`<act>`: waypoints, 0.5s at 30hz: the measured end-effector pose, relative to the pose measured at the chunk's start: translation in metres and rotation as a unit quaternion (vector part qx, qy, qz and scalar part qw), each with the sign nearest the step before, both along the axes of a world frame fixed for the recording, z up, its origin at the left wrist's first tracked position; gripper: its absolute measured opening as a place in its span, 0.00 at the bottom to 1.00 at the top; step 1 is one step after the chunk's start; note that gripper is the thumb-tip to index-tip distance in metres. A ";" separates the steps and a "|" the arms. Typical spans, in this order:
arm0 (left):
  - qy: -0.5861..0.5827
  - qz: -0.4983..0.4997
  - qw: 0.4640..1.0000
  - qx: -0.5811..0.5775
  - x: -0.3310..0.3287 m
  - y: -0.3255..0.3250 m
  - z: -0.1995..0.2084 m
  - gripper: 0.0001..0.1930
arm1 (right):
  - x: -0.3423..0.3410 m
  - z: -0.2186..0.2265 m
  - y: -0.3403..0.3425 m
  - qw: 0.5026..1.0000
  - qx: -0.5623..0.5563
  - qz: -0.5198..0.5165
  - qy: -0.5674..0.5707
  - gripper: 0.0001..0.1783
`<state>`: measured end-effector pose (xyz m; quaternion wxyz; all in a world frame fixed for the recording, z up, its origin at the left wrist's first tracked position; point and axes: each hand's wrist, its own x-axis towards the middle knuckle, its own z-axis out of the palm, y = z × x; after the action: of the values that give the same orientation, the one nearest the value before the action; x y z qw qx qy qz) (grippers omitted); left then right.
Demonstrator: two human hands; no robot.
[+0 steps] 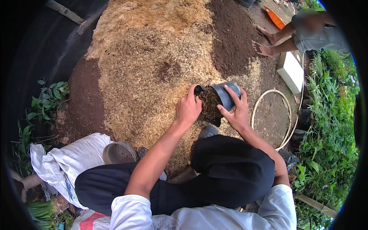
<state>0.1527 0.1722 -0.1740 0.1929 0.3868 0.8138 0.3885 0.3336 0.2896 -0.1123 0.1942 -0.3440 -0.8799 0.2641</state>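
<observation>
A black plastic planting bag is tilted on its side over the pile, its mouth facing left. Dark crumbly potting mix shows inside the mouth. My left hand grips the bag's loose rim, fingers curled at the edge. On the other side, my right hand wraps round the body near the base, thumb toward the mouth. Below and beyond both hands spreads a pile of pale husks mixed with some darker matter.
Dark soil borders the husks at the far right, near another person's bare feet. A white block and a coiled hose lie at right. A white sack and a round brown bowl-like container are at left.
</observation>
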 end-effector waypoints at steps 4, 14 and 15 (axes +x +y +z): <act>-0.005 -0.007 1.000 0.029 -0.005 -0.004 0.000 0.27 | -0.003 -0.002 -0.004 0.999 0.030 0.018 -0.010 0.43; -0.041 -0.094 0.990 0.100 -0.029 -0.023 -0.002 0.21 | -0.001 -0.007 -0.010 0.983 0.145 0.115 0.016 0.42; -0.033 -0.099 0.992 0.076 -0.030 -0.022 -0.003 0.20 | -0.001 -0.008 -0.010 0.981 0.148 0.123 0.016 0.42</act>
<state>0.1223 0.1498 -0.1766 0.2277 0.4661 0.7325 0.4408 0.3327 0.2793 -0.1199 0.2229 -0.1966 -0.9416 0.1584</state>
